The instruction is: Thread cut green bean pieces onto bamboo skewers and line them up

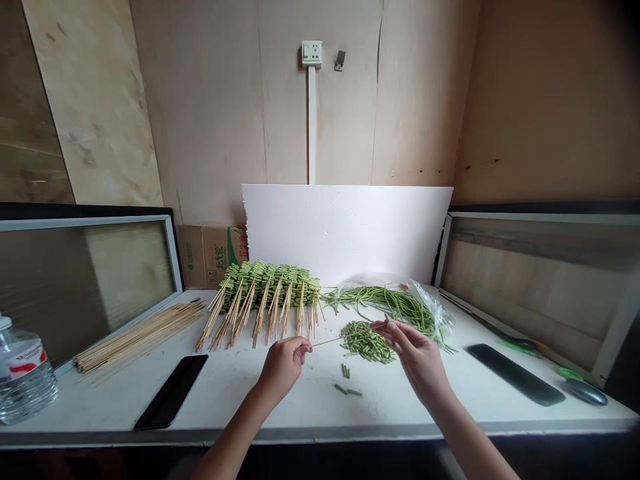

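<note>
Wooden skewer (327,343) is held above the worktop (290,410), between the hands, pointing right toward the pile of cut green pieces (367,343). Left hand (284,360): grip closed on the left end. Right hand (420,357): grip narrow, fingertips pinched — contents cannot be told. Skewer is probably light, stiff and breakable — take hold near one end.

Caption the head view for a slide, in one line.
A thin stick runs from the left hand toward the right hand over a white table with cut green pieces and loaded skewers.
</note>
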Available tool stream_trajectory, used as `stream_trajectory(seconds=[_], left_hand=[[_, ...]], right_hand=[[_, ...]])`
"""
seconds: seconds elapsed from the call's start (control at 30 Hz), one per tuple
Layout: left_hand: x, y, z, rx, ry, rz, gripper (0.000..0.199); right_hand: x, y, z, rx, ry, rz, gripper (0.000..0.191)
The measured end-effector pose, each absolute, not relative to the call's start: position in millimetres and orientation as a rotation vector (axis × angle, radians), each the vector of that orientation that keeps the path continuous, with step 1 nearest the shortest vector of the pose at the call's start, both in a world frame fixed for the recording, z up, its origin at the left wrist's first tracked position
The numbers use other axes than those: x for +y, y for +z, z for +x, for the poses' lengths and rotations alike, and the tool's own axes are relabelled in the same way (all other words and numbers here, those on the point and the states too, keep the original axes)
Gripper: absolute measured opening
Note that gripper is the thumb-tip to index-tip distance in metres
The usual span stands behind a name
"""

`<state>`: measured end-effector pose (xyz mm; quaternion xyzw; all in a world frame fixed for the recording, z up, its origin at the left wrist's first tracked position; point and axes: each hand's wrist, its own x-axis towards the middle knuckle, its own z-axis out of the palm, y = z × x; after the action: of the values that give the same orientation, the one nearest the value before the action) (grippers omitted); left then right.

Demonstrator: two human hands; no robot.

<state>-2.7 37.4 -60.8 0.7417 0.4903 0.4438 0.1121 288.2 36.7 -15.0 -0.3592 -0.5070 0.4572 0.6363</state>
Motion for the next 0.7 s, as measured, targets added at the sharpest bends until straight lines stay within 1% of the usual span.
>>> stream_trajectory(seconds=[0.33,0.53,0.7], left_hand=[[33,-57,1,1.354,1.328,2.114,0.029],[33,-54,1,1.288,1.344,2.008,0.018],[37,-62,1,1.281,1.378,2.053,0.021]], right_hand=[[42,-17,292,-1.046,1.0,-0.888,0.045],[49,-23,294,-0.966,1.024,-0.89,0.04],[52,-28,296,-1.026,0.968,-0.891,0.039]])
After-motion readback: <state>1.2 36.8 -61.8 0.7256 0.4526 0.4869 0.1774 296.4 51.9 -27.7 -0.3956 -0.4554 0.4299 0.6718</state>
